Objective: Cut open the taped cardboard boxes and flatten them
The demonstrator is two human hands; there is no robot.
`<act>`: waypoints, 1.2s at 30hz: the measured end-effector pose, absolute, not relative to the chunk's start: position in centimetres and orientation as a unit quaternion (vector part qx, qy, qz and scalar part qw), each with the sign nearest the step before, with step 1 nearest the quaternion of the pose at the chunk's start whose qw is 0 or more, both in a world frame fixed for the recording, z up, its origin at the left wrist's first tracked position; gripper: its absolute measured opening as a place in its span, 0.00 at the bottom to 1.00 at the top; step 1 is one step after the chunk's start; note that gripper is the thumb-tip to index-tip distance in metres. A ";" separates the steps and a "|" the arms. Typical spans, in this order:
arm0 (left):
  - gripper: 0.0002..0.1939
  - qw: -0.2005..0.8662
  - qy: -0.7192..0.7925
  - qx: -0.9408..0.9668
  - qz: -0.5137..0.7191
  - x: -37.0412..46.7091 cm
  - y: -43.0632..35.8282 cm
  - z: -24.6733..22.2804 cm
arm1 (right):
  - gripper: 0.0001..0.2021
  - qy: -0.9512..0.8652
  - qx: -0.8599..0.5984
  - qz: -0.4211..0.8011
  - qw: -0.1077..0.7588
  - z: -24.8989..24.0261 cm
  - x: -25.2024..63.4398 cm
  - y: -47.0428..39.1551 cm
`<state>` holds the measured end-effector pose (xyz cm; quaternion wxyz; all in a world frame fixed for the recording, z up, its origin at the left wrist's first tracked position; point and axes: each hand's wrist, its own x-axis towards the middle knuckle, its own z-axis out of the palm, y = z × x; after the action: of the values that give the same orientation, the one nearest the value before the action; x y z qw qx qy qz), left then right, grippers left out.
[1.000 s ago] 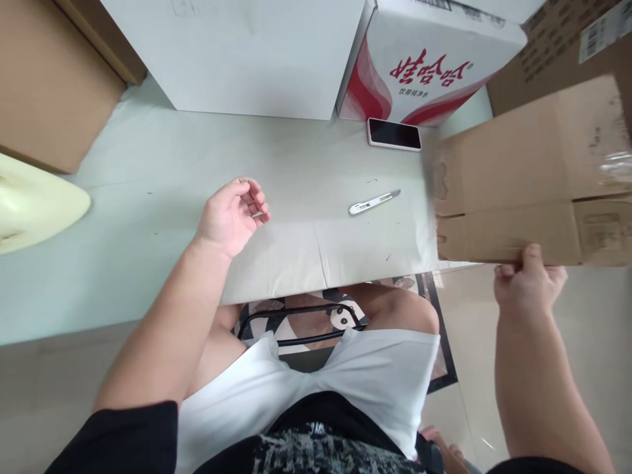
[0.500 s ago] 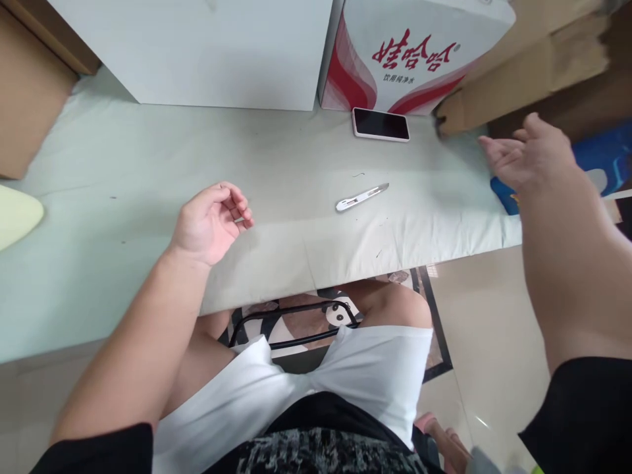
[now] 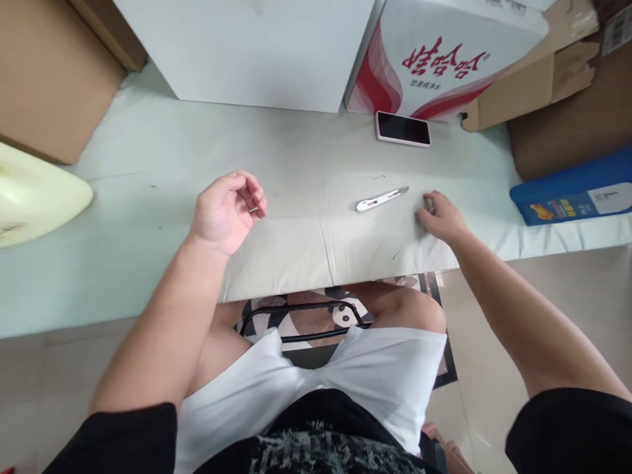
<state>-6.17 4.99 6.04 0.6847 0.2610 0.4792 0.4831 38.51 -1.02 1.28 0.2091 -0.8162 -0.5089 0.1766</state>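
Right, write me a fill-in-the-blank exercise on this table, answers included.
The right hand is nearest to a white ____ with its blade exposed.
The phone lies by the white box with big ____ lettering.
The package at the right of the table is mainly ____.

Missing words: knife; red; blue.

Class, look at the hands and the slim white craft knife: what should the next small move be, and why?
Probably the bare right hand should ease left to the handle of the slim white craft knife, clear of its grey tip: the hand is near but not touching, and the tip points towards it.
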 end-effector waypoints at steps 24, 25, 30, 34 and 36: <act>0.18 0.556 0.429 0.284 0.653 -17.1 5.4 6.3 | 0.41 -0.934 -0.298 0.144 0.135 16.2 -16.4 17.8; 0.19 0.554 0.426 0.286 0.656 -17.3 5.4 6.3 | 0.41 -0.939 -0.296 0.140 0.107 16.7 -17.6 18.2; 0.17 0.559 0.415 0.287 0.658 -17.8 5.0 6.6 | 0.04 -0.946 -0.308 0.094 0.028 17.6 -19.6 18.5; 0.18 0.512 0.416 0.310 0.685 -17.9 4.5 7.4 | 0.12 -0.925 -0.375 0.018 0.059 18.0 -18.6 18.0; 0.19 0.471 0.402 0.338 0.709 -17.7 4.0 8.0 | 0.12 -0.911 -0.408 -0.045 0.039 18.2 -17.9 18.0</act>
<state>-17.67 3.98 8.04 0.4706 0.3377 0.4018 0.7093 -17.86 18.00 18.19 0.0387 -0.4076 -0.9112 -0.0447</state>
